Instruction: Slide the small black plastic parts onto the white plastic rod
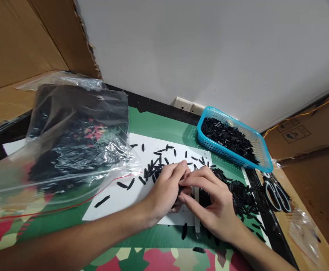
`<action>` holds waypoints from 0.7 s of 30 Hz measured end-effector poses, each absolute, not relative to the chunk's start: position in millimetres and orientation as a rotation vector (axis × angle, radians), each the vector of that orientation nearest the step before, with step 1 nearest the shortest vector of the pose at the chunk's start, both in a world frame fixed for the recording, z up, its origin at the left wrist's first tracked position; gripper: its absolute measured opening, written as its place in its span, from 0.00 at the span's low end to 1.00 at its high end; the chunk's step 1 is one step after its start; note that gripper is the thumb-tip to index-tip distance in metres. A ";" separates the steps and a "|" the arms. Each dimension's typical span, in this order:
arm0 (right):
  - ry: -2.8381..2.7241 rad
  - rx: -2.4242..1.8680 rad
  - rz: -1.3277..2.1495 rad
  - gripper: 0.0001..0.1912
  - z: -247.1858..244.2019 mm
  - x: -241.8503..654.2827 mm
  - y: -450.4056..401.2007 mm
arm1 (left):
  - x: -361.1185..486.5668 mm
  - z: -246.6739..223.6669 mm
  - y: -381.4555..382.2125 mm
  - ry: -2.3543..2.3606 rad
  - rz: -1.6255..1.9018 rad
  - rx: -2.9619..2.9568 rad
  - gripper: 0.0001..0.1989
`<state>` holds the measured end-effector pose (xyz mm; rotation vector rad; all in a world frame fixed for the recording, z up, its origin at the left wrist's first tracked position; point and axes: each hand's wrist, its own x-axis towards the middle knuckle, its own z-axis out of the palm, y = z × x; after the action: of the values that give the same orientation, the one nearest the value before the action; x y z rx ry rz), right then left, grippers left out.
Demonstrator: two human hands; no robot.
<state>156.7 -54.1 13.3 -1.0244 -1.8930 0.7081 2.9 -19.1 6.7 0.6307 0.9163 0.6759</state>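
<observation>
grey wall [181, 49] backs a green mat [159, 120] bearing a white sheet [112, 192]. over the sheet's near right part, the left hand [166, 186] curls mostly closed around black strips [179, 191], largely hidden, their long axis unclear; the right hand [214, 199] is half open, fingertips at the left, and whether it grips anything i cannot tell. loose strips [101, 201] on the sheet point many ways, the leftmost slanting away rightward. beyond the sheet's right side, a blue basket [223, 152] holds strips; over its left side, a clear zip bag [119, 162] holds dark contents.
</observation>
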 end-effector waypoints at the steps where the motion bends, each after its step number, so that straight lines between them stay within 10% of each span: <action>1: -1.890 -1.034 0.697 0.13 12.7 156.0 -54.7 | 2.8 6.5 -19.0 0.930 0.672 0.627 0.22; 21: -1.481 -1.106 0.827 0.03 1.6 179.6 -36.7 | -2.7 9.5 -16.0 0.705 0.623 0.701 0.20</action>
<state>179.6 -36.7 1.6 -1.1061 -1.4807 0.8273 -2.7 -16.0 9.5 0.7009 0.7047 0.6229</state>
